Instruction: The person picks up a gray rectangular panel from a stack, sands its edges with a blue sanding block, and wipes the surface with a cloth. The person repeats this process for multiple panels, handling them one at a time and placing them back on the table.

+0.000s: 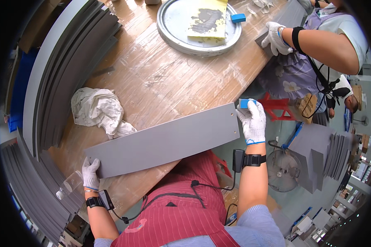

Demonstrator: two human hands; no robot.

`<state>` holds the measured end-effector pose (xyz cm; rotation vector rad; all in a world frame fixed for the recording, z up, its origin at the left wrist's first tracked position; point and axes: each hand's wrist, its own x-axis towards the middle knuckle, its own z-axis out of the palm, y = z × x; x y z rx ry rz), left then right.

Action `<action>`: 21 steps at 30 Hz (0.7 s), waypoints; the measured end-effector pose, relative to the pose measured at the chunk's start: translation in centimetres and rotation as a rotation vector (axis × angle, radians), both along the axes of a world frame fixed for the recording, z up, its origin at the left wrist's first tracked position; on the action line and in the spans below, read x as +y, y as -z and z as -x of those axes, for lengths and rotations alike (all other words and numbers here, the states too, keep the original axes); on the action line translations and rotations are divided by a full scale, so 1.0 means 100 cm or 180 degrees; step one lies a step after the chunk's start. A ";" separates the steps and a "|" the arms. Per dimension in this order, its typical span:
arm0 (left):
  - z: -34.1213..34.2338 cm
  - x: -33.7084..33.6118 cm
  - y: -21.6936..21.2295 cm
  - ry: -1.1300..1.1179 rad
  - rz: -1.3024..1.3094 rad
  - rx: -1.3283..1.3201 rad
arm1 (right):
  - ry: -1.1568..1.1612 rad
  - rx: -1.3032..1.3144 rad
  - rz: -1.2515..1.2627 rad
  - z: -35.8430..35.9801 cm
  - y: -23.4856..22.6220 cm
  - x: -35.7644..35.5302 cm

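Note:
A long flat grey panel (165, 140) slants across the table in front of me, with small holes near its right end. My left hand (90, 173), in a white knit glove, grips the panel's left end, its thumb on the upper face. At the other end my right hand (252, 122), gloved as well, pinches a small blue block (247, 103) beside the panel's right edge. Whether the block touches that edge I cannot tell. A crumpled white cloth (98, 110) lies just beyond the panel on the left.
Tall stacks of grey panels (66, 74) line the table's left side. A round lid (169, 39) at the back carries a yellow sheet smeared grey (208, 18) and another blue block (238, 18). A co-worker's gloved hand (276, 39) rests at the far right. A fan (283, 170) stands right of me.

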<state>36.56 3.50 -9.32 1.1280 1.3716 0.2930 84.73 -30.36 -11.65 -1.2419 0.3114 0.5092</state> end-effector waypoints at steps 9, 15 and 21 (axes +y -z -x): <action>0.004 0.004 0.006 0.0019 0.0021 0.0201 | -0.1048 -0.1602 0.2148 -0.011 -0.003 0.005; 0.018 0.011 0.019 -0.0104 -0.0003 0.0271 | -0.1093 -0.1504 0.2296 0.011 -0.004 -0.026; 0.011 0.009 0.014 0.0040 0.0046 0.0204 | -0.0780 -0.1105 0.2582 0.079 -0.016 -0.084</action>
